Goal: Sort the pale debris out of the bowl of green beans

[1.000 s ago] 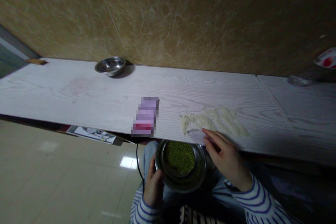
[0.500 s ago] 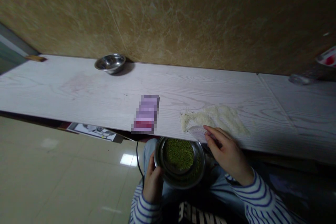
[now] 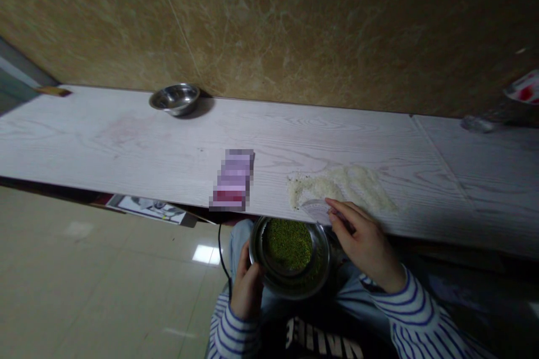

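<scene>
My left hand (image 3: 248, 283) grips the left rim of a steel bowl (image 3: 322, 269) held over my lap, just below the table edge. Green grains that look like mung beans (image 3: 290, 244) lie inside it. Between the fingers of my right hand (image 3: 362, 238) is a clear, curved-edged plastic piece (image 3: 315, 209), perhaps a scraper, low over the front edge of the table. Just beyond it, white rice (image 3: 357, 182) is spread thinly on the tabletop, with small dark specks at its left end. The fingers partly cover the plastic piece.
A second steel bowl (image 3: 174, 100) stands near the wall on the white wood-grain table (image 3: 126, 151). A blurred-out purple phone-shaped object (image 3: 233, 179) lies by the front edge. A clear plastic bottle (image 3: 501, 106) lies at the far right. Below the table hangs a black cable (image 3: 222, 252).
The camera view has shifted slightly. Both hands, the bowl and the plastic piece keep nearly the same places, and the rice looks much the same.
</scene>
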Demonstrator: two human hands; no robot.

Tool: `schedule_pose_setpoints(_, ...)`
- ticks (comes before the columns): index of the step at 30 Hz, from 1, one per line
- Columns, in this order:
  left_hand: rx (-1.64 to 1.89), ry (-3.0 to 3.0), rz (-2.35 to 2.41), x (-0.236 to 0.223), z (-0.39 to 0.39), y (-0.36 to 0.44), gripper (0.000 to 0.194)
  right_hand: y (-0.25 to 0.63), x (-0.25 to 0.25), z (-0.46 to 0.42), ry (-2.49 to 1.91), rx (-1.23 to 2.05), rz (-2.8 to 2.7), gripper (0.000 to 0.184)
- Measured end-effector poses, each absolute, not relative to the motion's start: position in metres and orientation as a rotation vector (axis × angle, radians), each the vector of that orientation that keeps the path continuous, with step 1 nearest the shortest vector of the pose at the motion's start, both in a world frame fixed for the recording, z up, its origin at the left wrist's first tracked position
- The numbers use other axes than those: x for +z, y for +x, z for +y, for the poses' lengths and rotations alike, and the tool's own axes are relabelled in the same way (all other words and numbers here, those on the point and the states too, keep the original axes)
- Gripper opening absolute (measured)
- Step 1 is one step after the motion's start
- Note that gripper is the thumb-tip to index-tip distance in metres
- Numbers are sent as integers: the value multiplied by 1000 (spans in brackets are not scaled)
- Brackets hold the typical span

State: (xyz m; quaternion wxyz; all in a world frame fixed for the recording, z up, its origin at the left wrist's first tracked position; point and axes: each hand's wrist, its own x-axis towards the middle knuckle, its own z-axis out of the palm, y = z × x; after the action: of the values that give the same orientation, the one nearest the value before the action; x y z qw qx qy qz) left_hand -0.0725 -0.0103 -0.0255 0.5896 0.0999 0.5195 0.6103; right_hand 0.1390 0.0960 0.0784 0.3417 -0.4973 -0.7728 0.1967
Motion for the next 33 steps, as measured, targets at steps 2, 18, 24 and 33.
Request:
schedule_pose_setpoints(2, 1421, 230, 1199, -25, -10, -72, 57, 139, 78, 97, -1297, 509, -2010, 29)
schedule_pose_setpoints(18, 1456, 183, 1267, -19, -8, -71, 62, 136, 84, 97, -1240, 525, -2074, 29)
schedule_pose_setpoints(24, 1459, 203, 1243, -20, -9, -71, 60, 134, 84, 97, -1242, 541, -2087, 29)
schedule_pose_setpoints(33, 1472, 297, 1344, -19, -9, -71, 56, 131, 86, 94, -1196, 610, -2097, 29)
